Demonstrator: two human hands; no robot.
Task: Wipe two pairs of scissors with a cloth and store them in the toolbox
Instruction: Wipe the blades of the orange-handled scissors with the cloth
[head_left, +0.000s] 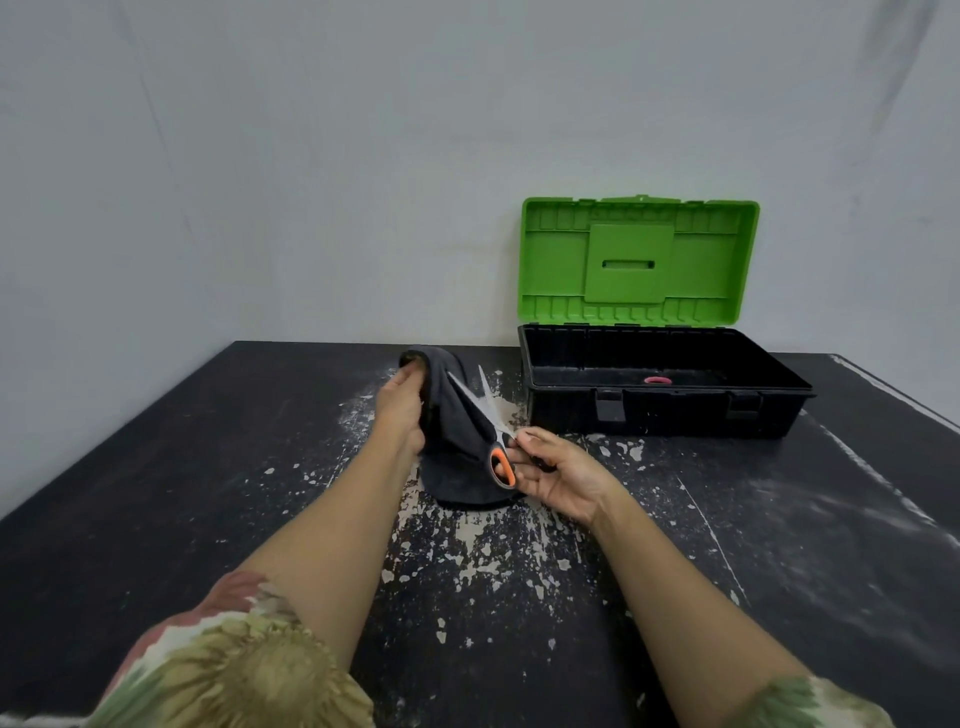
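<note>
My left hand (402, 410) grips a dark grey cloth (457, 447) and holds it up over the table, its lower end resting on the surface. My right hand (550, 475) grips the orange-and-black handle of a pair of scissors (491, 415). The silver blades are spread apart and point up and away, lying against the cloth. To the right stands the toolbox (665, 410), a black tub with its green lid (639, 260) raised against the wall. Inside, a pink ring (655, 380) shows, seemingly the handle of another pair of scissors; the rest of it is hidden.
The black table (208, 493) has worn, whitish flaking patches down its middle. A pale wall stands close behind it. The table's left and right edges slope away at the frame's sides.
</note>
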